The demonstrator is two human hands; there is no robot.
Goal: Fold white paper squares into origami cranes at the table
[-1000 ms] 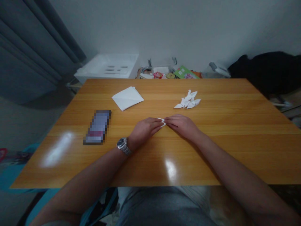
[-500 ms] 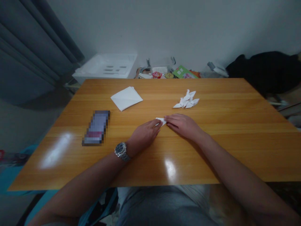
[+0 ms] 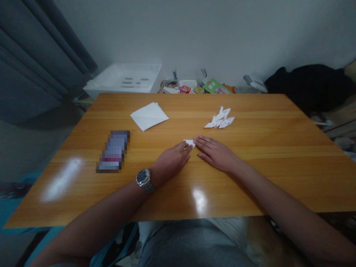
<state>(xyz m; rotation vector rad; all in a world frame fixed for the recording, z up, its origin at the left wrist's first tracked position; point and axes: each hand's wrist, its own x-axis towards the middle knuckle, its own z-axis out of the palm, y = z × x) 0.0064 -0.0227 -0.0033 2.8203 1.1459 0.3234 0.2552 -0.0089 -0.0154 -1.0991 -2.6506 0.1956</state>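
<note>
"What's biggest here?"

"A glossy orange-brown wooden table [image 3: 172, 196]. On it rest two bare hands, the left hand [image 3: 172, 158] and the right hand [image 3: 216, 152]."

"And around them?"

"Beyond the left, a flat, four-cornered stack of white paper [image 3: 149, 116]; nearer, a dark-edged rectangular phone [image 3: 114, 150], its screen pixelated. Beyond the right, a cluster of pointed white folded-paper birds [image 3: 220, 118]."

"The smallest?"

"A small folded piece of white paper [image 3: 190, 142], on the table between the hands."

"What could go wrong?"

"A crease might set crooked, I'd judge, if uneven pressure let the layers slip; pulling from both ends could tear it."

"How does it lie against the fingers?"

"Left fingertips cover its left part; whether they pinch or merely press, I can't tell. The right fingers lie nearly side by side, thumb spread away, tips at its right end."
</note>
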